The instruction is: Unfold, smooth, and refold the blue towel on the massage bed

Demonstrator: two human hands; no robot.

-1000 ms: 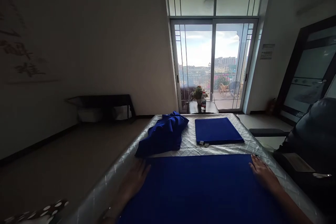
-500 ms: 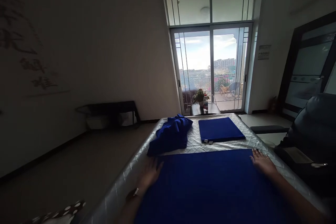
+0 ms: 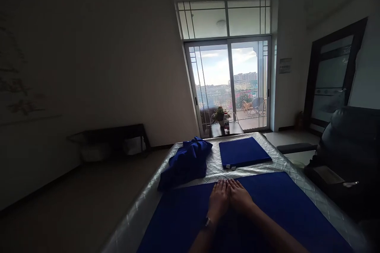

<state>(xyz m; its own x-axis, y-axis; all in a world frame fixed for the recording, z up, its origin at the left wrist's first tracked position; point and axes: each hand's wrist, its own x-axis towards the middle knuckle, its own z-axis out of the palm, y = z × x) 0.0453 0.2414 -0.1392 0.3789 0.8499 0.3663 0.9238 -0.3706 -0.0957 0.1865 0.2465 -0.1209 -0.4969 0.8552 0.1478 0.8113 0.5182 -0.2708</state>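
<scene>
A large blue cloth [image 3: 276, 201] lies spread flat over the near part of a table with a silvery quilted cover [image 3: 213, 168]. My left hand [image 3: 219, 197] and my right hand [image 3: 238, 194] rest palm down on this cloth, side by side near its far edge, with their inner edges touching. Both are open, fingers stretched forward, holding nothing. Beyond them is a neatly folded blue cloth [image 3: 245, 151] with small white tags at its near edge. To its left sits a crumpled heap of blue cloth [image 3: 188, 160].
A black armchair [image 3: 344, 146] stands close on the right, with a flat item on its seat. Past the table's far end, a small table [image 3: 231, 128] bears a potted plant [image 3: 219, 114] and a bottle [image 3: 226, 122]. A low dark bench [image 3: 113, 138] stands by the left wall.
Both hands have slid inward from the cloth's left and right edges and now meet at its middle. The view has shifted slightly.
</scene>
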